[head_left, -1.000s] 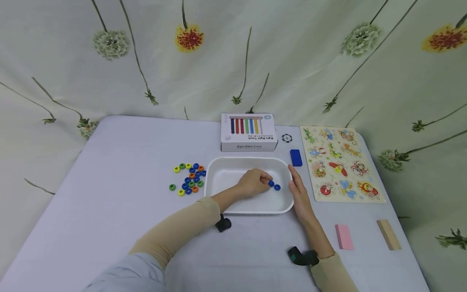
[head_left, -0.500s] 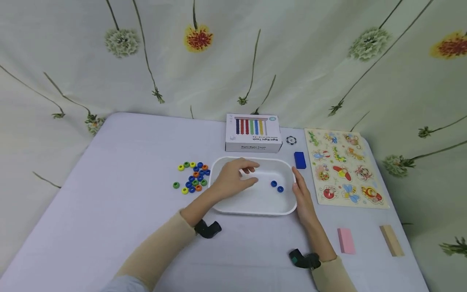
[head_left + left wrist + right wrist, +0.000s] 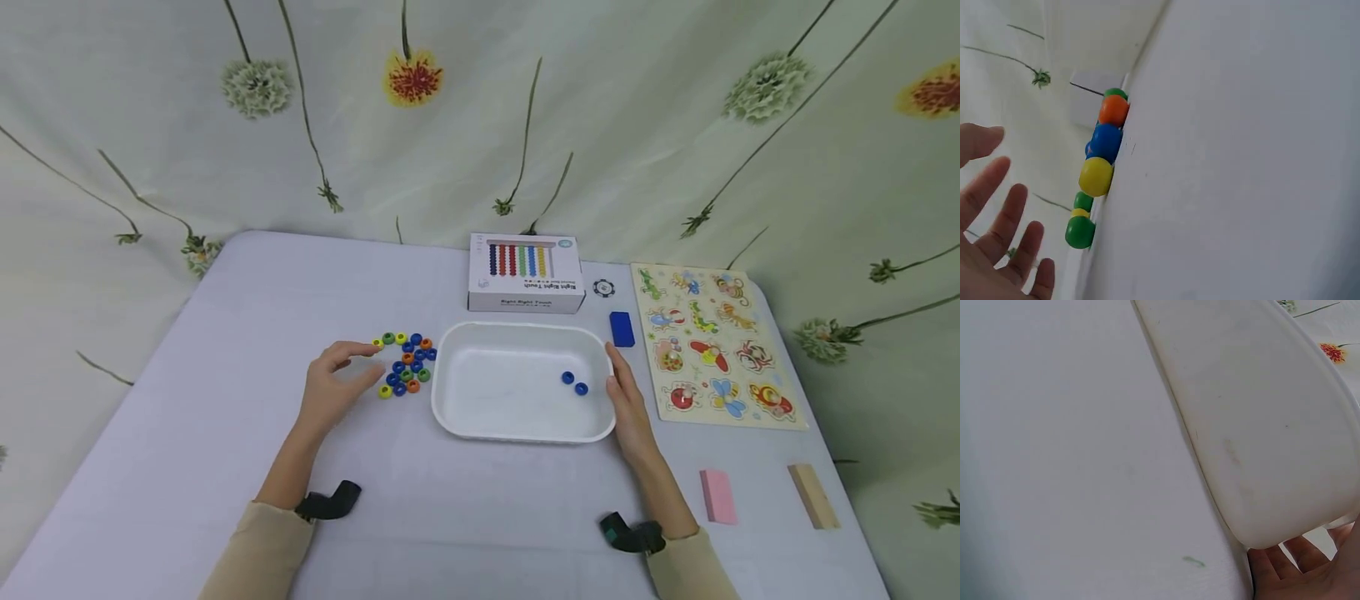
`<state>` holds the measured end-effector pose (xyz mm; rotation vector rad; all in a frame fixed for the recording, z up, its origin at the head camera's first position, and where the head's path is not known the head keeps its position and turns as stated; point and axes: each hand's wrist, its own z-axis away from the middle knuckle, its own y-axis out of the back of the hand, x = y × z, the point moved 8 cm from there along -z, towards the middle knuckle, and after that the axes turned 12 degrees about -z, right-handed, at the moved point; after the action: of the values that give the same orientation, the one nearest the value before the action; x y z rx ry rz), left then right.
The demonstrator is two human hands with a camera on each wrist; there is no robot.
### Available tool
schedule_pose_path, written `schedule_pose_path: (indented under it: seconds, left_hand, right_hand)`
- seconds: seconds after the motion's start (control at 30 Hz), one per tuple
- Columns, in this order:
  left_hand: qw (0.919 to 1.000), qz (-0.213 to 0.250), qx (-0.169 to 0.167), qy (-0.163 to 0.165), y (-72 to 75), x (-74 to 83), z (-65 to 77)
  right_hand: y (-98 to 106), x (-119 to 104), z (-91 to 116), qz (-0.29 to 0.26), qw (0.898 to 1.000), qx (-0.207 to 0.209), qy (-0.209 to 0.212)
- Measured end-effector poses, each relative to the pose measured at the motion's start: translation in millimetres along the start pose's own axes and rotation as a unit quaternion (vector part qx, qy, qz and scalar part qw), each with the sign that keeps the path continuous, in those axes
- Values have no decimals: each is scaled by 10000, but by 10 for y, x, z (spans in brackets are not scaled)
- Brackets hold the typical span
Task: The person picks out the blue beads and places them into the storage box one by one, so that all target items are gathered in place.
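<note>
Several round beads in blue, green, yellow and orange lie in a loose cluster on the table, among them a blue bead (image 3: 416, 367). My left hand (image 3: 332, 392) hovers just left of them, thumb and fingers spread apart with nothing between. In the left wrist view, a yellow bead (image 3: 1095, 176) stands beyond the spread fingers (image 3: 1007, 225). A white tray (image 3: 502, 400) sits right of the cluster. Inside its right half are two blue beads (image 3: 567, 377). My right hand (image 3: 632, 417) rests its extended fingers along the tray's right side; the right wrist view shows them against the outer wall (image 3: 1272, 456).
Behind the tray stands a toy box (image 3: 525, 275). A poker chip (image 3: 603, 287) and blue block (image 3: 622, 329) lie to its right, then a wooden picture puzzle (image 3: 705, 342). Pink (image 3: 718, 497) and tan (image 3: 814, 497) blocks lie near right. Flowered fabric (image 3: 450, 150) hangs behind the table.
My left hand has left the two blue beads in the tray and moved left, over the rim, to the bead cluster, its fingers spreading. My right hand stays at the tray's side.
</note>
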<state>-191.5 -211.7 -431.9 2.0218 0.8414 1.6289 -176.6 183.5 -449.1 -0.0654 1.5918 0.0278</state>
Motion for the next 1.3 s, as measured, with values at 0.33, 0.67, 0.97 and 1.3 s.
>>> schedule_pose_path:
  seconds: [0.33, 0.67, 0.97, 1.3]
  left_hand:
    - [9985, -372, -387, 123, -247, -264, 78]
    - [9929, -1132, -332, 147, -307, -229, 92]
    - [9841, -1717, -327, 318, -320, -138, 58]
    - [9890, -1469, 74, -130, -167, 822, -108]
  right_hand:
    - [11, 11, -3, -26, 10000, 19, 29]
    - [14, 28, -1, -2, 10000, -15, 56]
    - [9, 33, 11, -65, 9999, -35, 67]
    - [2, 2, 2, -97, 9998, -91, 136]
